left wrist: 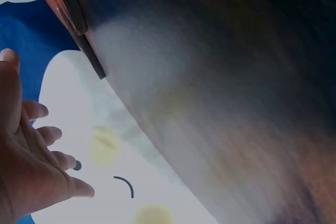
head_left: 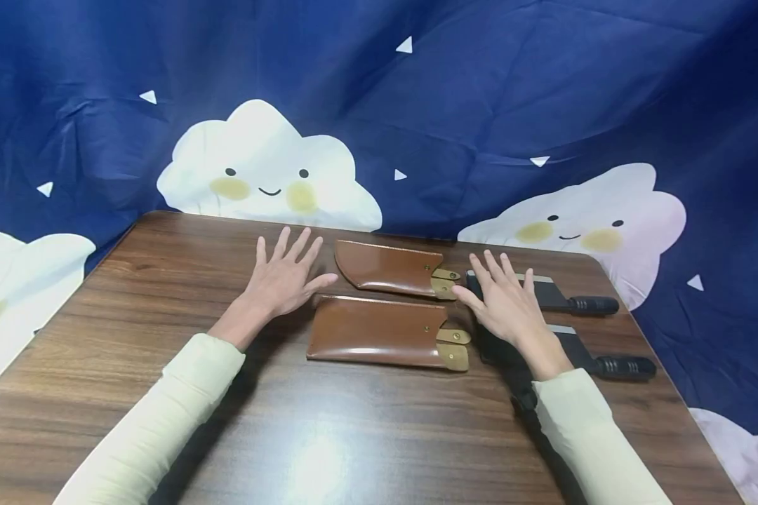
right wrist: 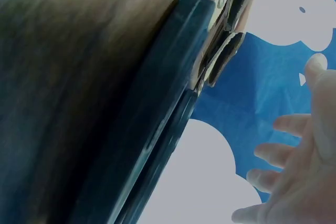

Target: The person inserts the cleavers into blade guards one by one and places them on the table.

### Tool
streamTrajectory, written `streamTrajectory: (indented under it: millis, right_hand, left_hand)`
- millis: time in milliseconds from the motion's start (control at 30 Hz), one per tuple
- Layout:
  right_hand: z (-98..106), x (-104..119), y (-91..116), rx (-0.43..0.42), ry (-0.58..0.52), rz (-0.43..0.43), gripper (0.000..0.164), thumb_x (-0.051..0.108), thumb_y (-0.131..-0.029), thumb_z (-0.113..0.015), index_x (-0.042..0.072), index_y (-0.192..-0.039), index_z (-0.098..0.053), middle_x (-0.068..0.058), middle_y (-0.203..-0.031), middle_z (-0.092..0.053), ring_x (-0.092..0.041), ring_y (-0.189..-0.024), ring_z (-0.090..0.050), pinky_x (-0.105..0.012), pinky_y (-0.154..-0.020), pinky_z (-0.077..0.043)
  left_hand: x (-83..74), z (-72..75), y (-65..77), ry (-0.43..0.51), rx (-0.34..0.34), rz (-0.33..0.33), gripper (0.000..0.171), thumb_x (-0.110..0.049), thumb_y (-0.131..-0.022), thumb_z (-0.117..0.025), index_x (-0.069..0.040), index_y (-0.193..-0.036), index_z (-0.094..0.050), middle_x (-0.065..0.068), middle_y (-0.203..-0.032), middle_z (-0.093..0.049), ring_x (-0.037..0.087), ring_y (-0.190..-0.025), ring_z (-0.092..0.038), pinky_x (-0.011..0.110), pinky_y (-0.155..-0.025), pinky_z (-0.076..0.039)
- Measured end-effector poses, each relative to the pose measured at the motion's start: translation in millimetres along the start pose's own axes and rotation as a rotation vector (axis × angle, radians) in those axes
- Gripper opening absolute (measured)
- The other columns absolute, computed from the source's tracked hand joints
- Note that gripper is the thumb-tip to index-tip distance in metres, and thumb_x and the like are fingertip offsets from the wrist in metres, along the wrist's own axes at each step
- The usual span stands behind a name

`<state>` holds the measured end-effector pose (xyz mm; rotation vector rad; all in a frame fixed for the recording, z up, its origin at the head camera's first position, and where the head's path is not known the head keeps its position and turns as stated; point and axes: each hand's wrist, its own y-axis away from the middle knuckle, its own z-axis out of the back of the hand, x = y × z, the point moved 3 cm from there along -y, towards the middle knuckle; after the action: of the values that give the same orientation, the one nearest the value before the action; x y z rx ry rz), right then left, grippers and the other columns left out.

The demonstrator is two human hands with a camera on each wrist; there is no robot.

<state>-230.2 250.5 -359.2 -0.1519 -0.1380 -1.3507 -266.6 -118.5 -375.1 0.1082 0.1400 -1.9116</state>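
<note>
Two brown leather knife sheaths lie one behind the other in the head view: the far sheath (head_left: 388,268) has a curved end, the near sheath (head_left: 375,331) is more rectangular. Both have tan snap straps at their right ends. To their right lie two dark-bladed cleavers with black handles, the far cleaver (head_left: 549,293) and the near cleaver (head_left: 575,347), their blades partly hidden by my right hand (head_left: 508,301). That hand hovers with fingers spread, holding nothing. My left hand (head_left: 281,280), also spread and holding nothing, is just left of the sheaths.
The brown wooden table (head_left: 240,435) carries everything and reflects a bright glare near its front. A blue curtain (head_left: 429,105) with white smiling clouds hangs behind its far edge. The cleaver handles point toward the table's right edge.
</note>
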Motion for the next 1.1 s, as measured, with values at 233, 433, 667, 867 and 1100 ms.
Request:
streamTrajectory:
  millis: [233,433,667,867,1100]
  right_hand:
    - [0.7,-5.2,4.4,-0.015,0.007,-0.009,0.086,0.068,-0.101,-0.035,0.009,-0.163,-0.021,-0.02,-0.167,-0.011,-0.041,-0.153,0.0,-0.071,-0.112,0.006]
    - [1.5,-10.9,8.6,-0.024,0.006,-0.019,0.085,0.066,-0.101,-0.038,0.008,-0.162,-0.022,-0.021,-0.167,-0.012,-0.041,-0.153,0.0,-0.071,-0.112,0.007]
    - [4.4,-17.8,11.9,-0.04,0.011,-0.016,0.087,0.067,-0.101,-0.038,0.008,-0.162,-0.021,-0.023,-0.166,-0.012,-0.042,-0.153,0.0,-0.071,-0.112,0.006]
    - [8.2,-25.4,19.0,-0.053,0.011,-0.011,0.087,0.066,-0.101,-0.039,0.006,-0.161,-0.024,-0.024,-0.165,-0.015,-0.044,-0.152,-0.002,-0.071,-0.112,0.005]
    - [11.3,-38.9,32.2,-0.061,0.003,-0.001,0.086,0.065,-0.101,-0.041,0.004,-0.161,-0.026,-0.025,-0.165,-0.017,-0.045,-0.152,-0.005,-0.071,-0.113,0.002]
  left_hand:
    - [1.1,-0.4,3.3,0.023,0.001,-0.004,0.085,-0.07,-0.1,-0.034,-0.016,-0.164,-0.019,0.009,-0.17,-0.005,0.038,-0.153,0.007,0.068,-0.114,0.008]
    - [0.9,-0.8,6.2,0.019,-0.022,-0.018,0.086,-0.07,-0.099,-0.036,-0.016,-0.164,-0.02,0.011,-0.17,-0.006,0.038,-0.154,0.005,0.069,-0.114,0.006]
    - [-2.2,0.8,10.8,-0.027,-0.072,-0.063,0.087,-0.072,-0.098,-0.038,-0.018,-0.163,-0.023,0.013,-0.169,-0.009,0.038,-0.154,0.003,0.068,-0.115,0.003]
    - [-5.5,4.1,16.2,-0.061,-0.132,-0.106,0.089,-0.074,-0.095,-0.042,-0.018,-0.162,-0.027,0.013,-0.168,-0.015,0.037,-0.154,-0.002,0.067,-0.116,-0.004]
    - [-10.0,5.8,21.1,-0.034,-0.117,-0.161,0.096,-0.079,-0.089,-0.046,-0.018,-0.162,-0.029,0.013,-0.168,-0.016,0.038,-0.154,-0.004,0.064,-0.118,-0.005]
